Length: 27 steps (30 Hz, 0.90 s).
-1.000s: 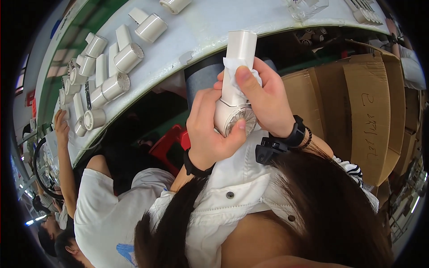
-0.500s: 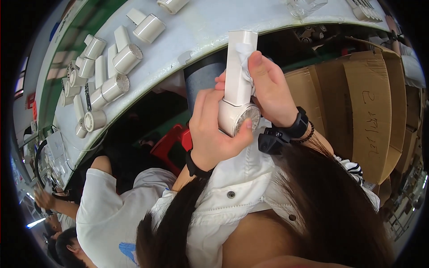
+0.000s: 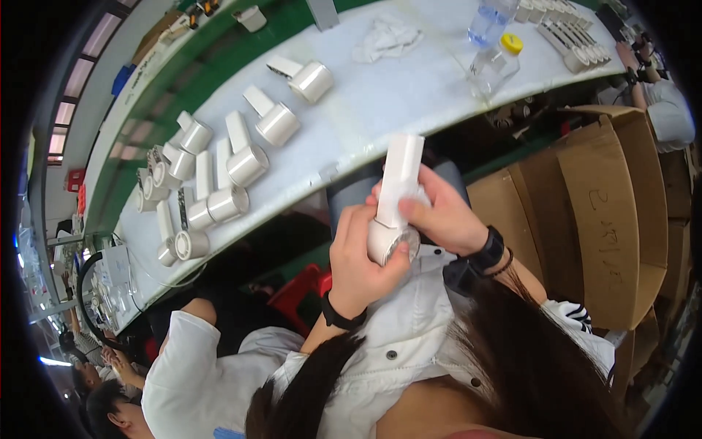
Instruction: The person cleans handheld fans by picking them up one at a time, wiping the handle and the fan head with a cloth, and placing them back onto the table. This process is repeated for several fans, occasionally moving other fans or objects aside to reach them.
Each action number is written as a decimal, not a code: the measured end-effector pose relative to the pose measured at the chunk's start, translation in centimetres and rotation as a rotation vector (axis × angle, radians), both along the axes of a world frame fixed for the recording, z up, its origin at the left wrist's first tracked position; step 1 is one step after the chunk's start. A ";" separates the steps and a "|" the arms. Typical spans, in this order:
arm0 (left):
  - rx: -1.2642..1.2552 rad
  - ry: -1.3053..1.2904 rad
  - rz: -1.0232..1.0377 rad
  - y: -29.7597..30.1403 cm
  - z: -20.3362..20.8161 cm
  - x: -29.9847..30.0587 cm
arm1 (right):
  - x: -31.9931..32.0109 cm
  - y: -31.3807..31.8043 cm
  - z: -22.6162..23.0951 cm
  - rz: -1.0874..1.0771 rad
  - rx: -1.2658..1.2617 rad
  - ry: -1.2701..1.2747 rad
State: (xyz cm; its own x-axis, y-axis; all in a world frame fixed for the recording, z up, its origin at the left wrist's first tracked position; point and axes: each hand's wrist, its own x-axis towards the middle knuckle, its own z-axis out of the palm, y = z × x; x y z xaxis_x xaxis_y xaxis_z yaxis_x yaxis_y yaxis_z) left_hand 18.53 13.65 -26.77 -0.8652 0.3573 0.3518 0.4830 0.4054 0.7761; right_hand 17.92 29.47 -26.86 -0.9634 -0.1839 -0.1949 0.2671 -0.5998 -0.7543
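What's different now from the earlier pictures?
The right hand slid down with its white cloth, closer to the round end of the white device than half a second ago. A co-worker's hand drew back from the white pieces on the table. The view shifted, so the yellow bottle cap now shows. The person's hands grabbed or dropped nothing. The left hand still holds the round end.

cardboard box (image 3: 607,219) at right, red stool (image 3: 296,294) near a co-worker (image 3: 194,373), yellow-capped bottle (image 3: 495,69) on the white table (image 3: 358,135)
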 end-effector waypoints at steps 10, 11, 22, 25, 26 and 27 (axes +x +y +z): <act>-0.281 -0.148 -0.115 -0.1 6.3 -5.4 | -2.8 2.0 -0.1 -0.176 -0.096 -0.102; -0.339 -0.151 -0.002 -0.6 7.4 -6.9 | -3.5 2.6 -0.4 -0.169 -0.104 -0.104; -0.826 0.060 0.233 -8.6 10.7 -38.8 | -6.8 5.1 -3.4 -0.208 -0.109 -0.314; -0.994 0.003 0.289 -9.2 5.4 -46.2 | -6.6 5.9 -3.4 -0.211 -0.108 -0.292; -1.023 -0.017 0.389 -8.6 3.0 -47.7 | -6.4 6.3 -3.7 -0.227 -0.112 -0.283; -1.050 -0.038 0.491 -8.0 0.7 -49.1 | -6.2 6.7 -4.0 -0.226 -0.122 -0.291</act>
